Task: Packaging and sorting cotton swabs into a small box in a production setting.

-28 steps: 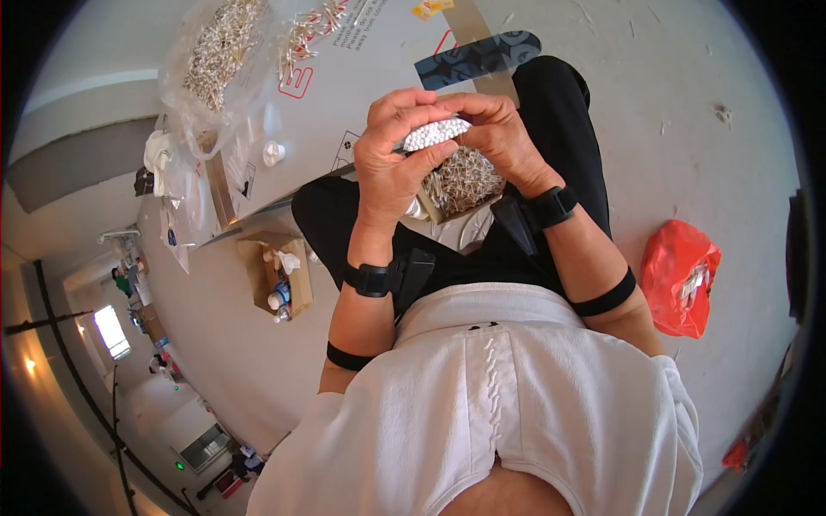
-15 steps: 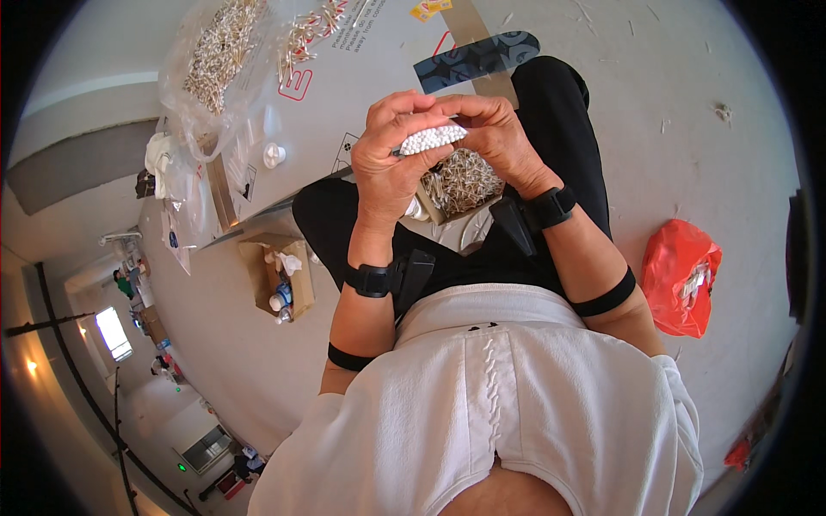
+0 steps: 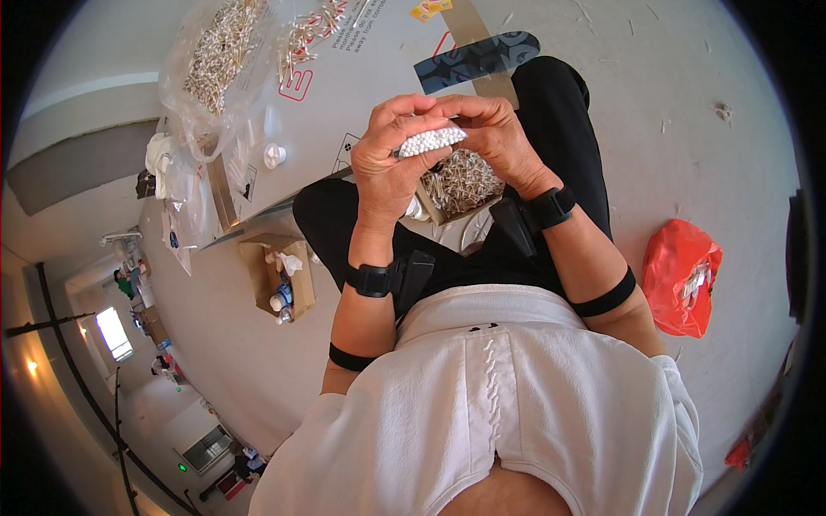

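Both hands, the left hand [image 3: 391, 163] and right hand [image 3: 499, 138], close around a tight bundle of cotton swabs [image 3: 430, 140], seemingly to square its white tips, right above the small box of loose swabs [image 3: 465, 185] on the lap

**Layout around the lap box**

An open box of loose swabs [image 3: 465, 182] sits on the person's lap. Directly above it, both hands meet: left hand [image 3: 391, 163] left of it, right hand [image 3: 499, 138] right, a swab bundle [image 3: 430, 140] between them. Beyond and left of the box lies a flat carton [image 3: 344, 95] with swab bags [image 3: 219, 60] on it. Left and nearer, a small floor box [image 3: 277, 273]. Far right, a plastic bag [image 3: 680, 275].
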`<state>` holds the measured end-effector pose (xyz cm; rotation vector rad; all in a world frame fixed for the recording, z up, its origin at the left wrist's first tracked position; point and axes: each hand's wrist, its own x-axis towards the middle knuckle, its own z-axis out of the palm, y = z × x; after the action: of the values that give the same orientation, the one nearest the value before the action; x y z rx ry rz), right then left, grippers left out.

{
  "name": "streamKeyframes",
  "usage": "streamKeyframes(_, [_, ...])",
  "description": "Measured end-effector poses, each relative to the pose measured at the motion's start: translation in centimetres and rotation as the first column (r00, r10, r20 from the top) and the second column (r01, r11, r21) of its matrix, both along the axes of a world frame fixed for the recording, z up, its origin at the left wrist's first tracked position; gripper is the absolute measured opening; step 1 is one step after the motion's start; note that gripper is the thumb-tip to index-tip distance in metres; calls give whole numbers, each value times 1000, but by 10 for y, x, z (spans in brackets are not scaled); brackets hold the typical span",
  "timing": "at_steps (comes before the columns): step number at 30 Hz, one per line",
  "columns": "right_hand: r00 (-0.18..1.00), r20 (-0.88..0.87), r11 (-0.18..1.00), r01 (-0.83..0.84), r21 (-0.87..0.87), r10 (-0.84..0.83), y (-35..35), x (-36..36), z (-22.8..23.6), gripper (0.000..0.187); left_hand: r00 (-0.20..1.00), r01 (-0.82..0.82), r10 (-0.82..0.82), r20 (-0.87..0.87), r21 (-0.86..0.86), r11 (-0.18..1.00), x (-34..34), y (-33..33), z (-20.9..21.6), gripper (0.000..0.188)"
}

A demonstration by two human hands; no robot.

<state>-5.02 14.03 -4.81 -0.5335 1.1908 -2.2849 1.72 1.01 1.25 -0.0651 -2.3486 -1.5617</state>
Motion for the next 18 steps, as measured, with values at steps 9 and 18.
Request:
streamKeyframes(9, [1000,23,999,-9,-34,9,-1,0,-4,30,1000,7,-7,1,44,999,0,-3,-1,35])
streamKeyframes(18, [996,92,996,-4,-94,13,-1,-5,-10,32,999,-21,22,-34,26,999,3,-21,-5,34])
